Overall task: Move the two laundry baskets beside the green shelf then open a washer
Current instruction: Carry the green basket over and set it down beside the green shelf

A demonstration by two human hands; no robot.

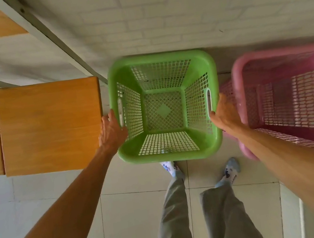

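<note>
Head view, looking down: an empty green basket [171, 157] stood at centre on the tiled floor [137, 215], with the left hand [111, 130] laid against its outer side at 9 o'clock and the right hand [223, 112] at 3 o'clock, fingers extended. A pink basket [236, 76], slightly blurred, lay just beside it at 3 o'clock, a wood-topped shelf [49, 126] at 9 o'clock, a brick wall [175, 11] at 12 o'clock, and the person's socked feet [171, 168] at 6 o'clock.

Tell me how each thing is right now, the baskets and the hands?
green basket, empty, open side up, between both hands.
pink basket, empty, open side up, right of the green one.
left hand, flat against the green basket's left side.
right hand, flat against its right side.
</note>
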